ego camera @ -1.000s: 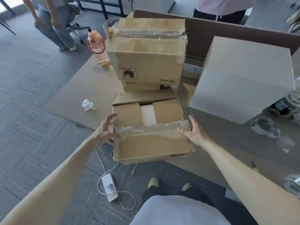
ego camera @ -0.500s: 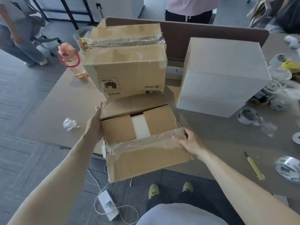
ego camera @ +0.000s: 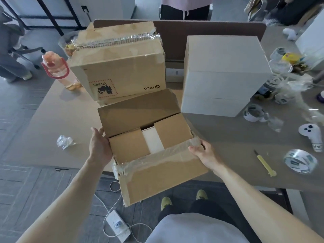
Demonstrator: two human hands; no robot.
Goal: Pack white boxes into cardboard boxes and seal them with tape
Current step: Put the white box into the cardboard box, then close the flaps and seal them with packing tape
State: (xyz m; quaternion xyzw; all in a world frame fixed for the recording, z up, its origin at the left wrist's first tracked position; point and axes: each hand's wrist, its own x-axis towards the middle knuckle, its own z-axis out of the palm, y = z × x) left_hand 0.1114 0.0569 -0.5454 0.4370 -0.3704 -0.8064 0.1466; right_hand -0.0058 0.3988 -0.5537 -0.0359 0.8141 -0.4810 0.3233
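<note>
An open cardboard box [ego camera: 163, 176] juts over the table's near edge, its two short flaps folded in and a white box [ego camera: 152, 141] showing between them. My left hand [ego camera: 99, 146] presses flat against the box's left side. My right hand [ego camera: 203, 153] grips the taped rim at the box's right front corner. A taped-up cardboard box [ego camera: 119, 67] stands behind it. A stack of large white boxes [ego camera: 222, 74] stands to the right. A roll of clear tape [ego camera: 300, 161] lies at the right.
A yellow utility knife [ego camera: 264, 163] lies beside the tape roll, with more tape rolls [ego camera: 253, 113] and a white controller [ego camera: 311, 135] further back. A pink bottle [ego camera: 59, 71] and crumpled plastic [ego camera: 64, 142] sit on the left. People stand beyond the table; a power strip [ego camera: 118, 227] lies on the floor.
My left hand moved from the front left corner up along the box's left side and now lies flat on it. My right hand closed on the right rim. The box turned slightly.
</note>
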